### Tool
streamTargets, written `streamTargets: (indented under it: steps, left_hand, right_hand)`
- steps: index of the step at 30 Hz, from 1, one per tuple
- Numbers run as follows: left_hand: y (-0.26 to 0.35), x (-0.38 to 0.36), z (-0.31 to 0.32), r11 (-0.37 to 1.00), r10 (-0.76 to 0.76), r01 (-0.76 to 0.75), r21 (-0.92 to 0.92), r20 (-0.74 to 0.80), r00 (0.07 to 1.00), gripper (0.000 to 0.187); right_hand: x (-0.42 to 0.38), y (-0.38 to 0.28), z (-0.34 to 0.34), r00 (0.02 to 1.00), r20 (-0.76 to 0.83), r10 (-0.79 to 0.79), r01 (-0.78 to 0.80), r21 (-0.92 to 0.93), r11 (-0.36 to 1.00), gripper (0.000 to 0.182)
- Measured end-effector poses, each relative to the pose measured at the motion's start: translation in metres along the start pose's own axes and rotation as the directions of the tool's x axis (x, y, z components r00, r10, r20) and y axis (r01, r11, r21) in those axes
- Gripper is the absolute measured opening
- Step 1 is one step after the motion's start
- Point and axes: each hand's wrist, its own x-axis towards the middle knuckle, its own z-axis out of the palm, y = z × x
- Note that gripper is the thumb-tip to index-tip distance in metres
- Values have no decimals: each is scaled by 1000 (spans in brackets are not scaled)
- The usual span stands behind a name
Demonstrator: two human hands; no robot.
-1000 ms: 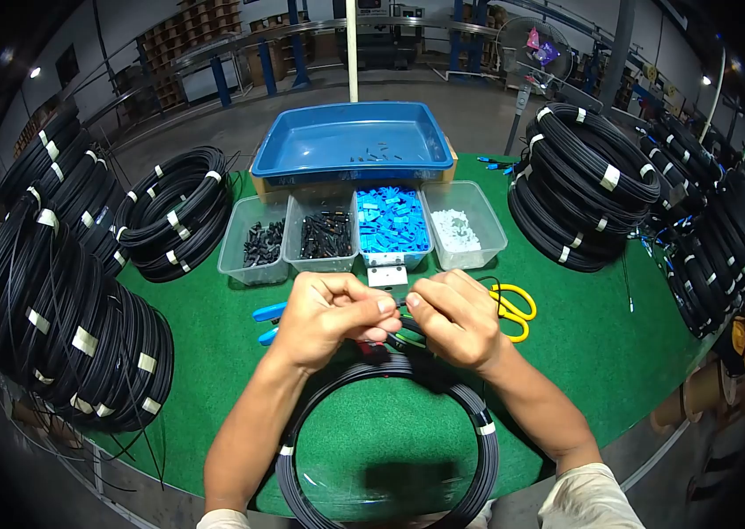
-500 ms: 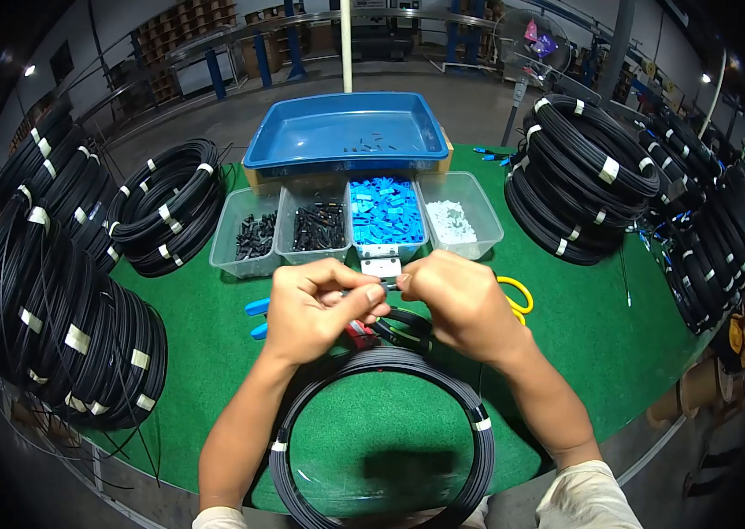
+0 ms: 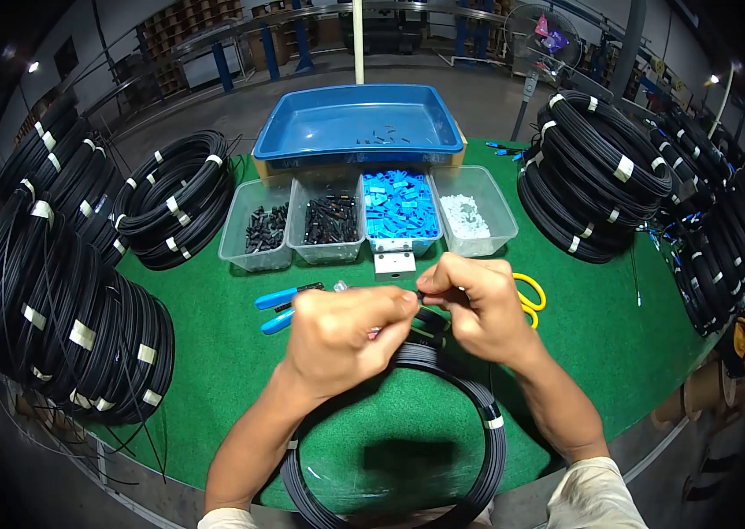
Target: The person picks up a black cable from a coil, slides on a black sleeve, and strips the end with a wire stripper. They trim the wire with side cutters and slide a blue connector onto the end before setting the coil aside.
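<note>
My left hand is closed, its thumb and fingers pressed together; the back of the hand hides most of what it grips. My right hand pinches a small dark piece right at the left fingertips, above the far side of a coil of black cable. Its exact kind is too small to tell. Beside the left hand lies a tool with blue handles. Yellow scissor-like handles show past the right hand. A small white metal block stands just beyond the hands.
Clear bins hold black parts, blue connectors and white pieces. Behind them is a blue tray with a few small dark bits. Taped cable coils are stacked at left and right on the green mat.
My left hand has turned over, its back now facing up, and its fingers have closed more. Both hands remain together. The whole view has shifted slightly.
</note>
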Motion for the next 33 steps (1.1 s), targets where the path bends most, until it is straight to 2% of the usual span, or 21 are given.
streamTargets:
  steps: [1,2,3,5,7,8,10,11,12,16,17,18,19,20,21,23,25,27,28,29,33]
  left_hand:
    - [-5,-1,1,976,189,-193,103,47,981,15]
    - [-19,-7,7,934,335,-343,102,89,938,14]
    - [-25,-11,14,908,388,-400,125,107,915,13]
    - [-29,-11,12,907,388,-408,106,171,906,15]
    - [-33,-10,10,970,244,-243,-25,84,966,17]
    - [-33,-12,10,992,116,-114,-53,55,992,18]
    - [-30,-9,9,949,-155,156,-275,25,988,11]
    - [-22,-7,5,849,-345,344,-401,72,936,9]
    - [-17,-4,2,578,-534,520,-629,191,824,8]
    - [-10,4,-8,368,-597,647,-668,364,715,10]
    - [-8,1,-4,596,-542,574,-561,247,803,9]
    - [-8,-3,-3,782,-451,467,-412,143,881,9]
    - [-23,-2,-4,995,94,-96,30,70,993,8]
    - [-27,-7,-2,972,204,-219,82,154,967,9]
    - [-29,-12,1,931,308,-344,120,245,919,11]
    - [-32,-16,10,874,417,-455,169,215,883,11]
    - [-34,-12,7,941,301,-324,102,189,935,14]
    - [-44,-13,10,988,112,-109,-108,18,994,12]
    - [-38,-14,9,885,-236,237,-402,53,970,11]
    - [-29,-13,8,586,-522,513,-628,191,831,12]
    - [-22,-3,-6,270,-642,650,-711,370,671,12]
  right_hand:
    - [4,-5,-9,1000,5,3,-3,-2,1000,11]
    - [11,-10,-21,937,248,248,-265,40,963,8]
    - [13,-12,-30,757,478,445,-513,14,858,6]
    - [11,-2,-29,746,510,429,-547,100,831,4]
    - [8,-6,-25,839,393,377,-434,62,899,6]
    - [8,-5,-21,940,298,164,-149,-72,986,9]
    - [7,-3,-17,967,230,-107,149,-176,973,19]
    - [7,3,-15,945,217,-244,293,-234,927,23]
    - [6,11,-10,913,187,-363,404,-285,869,25]
    - [2,15,8,734,-15,-679,589,-484,647,9]
    - [0,12,12,738,-22,-675,583,-483,653,9]
    - [-4,5,15,929,-84,-359,320,-301,898,7]
    - [-4,-1,17,998,-62,4,-10,-100,995,7]
    - [0,-1,1,932,202,300,-302,-21,953,9]
    - [4,2,-9,743,439,506,-635,224,739,11]
    - [3,9,-17,640,569,516,-730,240,640,11]
    - [2,3,-16,810,403,427,-488,59,871,5]
    - [3,-4,-10,974,188,124,-102,-120,987,10]
    - [3,3,-7,982,157,-104,139,-231,963,11]
    - [4,7,-3,933,147,-328,360,-344,868,12]
    - [2,12,2,830,145,-539,540,-452,710,14]
